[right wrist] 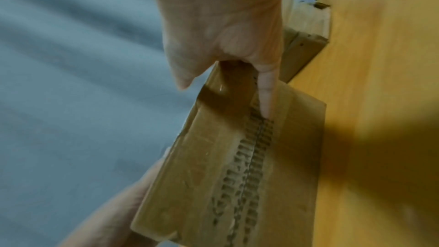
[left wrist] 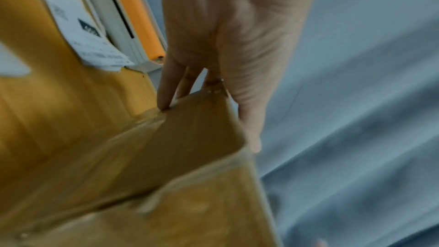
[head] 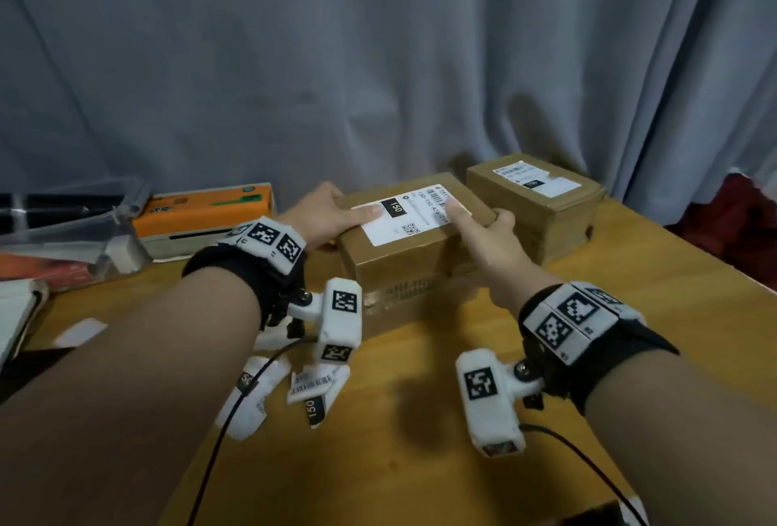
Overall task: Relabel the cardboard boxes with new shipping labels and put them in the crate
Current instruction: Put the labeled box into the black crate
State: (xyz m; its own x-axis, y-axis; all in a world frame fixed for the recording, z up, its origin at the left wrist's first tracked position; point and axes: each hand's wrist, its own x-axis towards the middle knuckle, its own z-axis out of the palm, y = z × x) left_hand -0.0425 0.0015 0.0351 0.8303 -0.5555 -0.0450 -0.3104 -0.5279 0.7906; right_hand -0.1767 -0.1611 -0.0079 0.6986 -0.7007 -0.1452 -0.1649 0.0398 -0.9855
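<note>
**Both hands clamp a labelled box above the bench**

The near cardboard box point(head: 403, 239) is held between the two hands, its white shipping label point(head: 414, 212) facing up. The left hand point(head: 336, 216) takes the left end: its thumb lies flat on the label's edge while the fingers reach down behind the far side, so this grip is pinching the box between thumb and fingers. The right hand point(head: 483, 231) mirrors it at the right end, thumb pressed on the label's other edge and fingers wrapped round the corner; the right wrist view shows a finger running along the taped seam underneath. With thumbs on the label and fingers below, the hold probably serves two ends at once: smoothing the sticker down and keeping the box level for carrying. The right wrist view suggests the box is lifted clear of the bench point(head: 420, 420), though I cannot be sure.

A second box point(head: 534, 210), also bearing a label, sits just behind and to the right. Loose label slips point(head: 311, 391) lie on the bench near the person. An orange label printer point(head: 202, 218) stands at the left, beside a clear plastic crate point(head: 71, 231), likely the destination.
</note>
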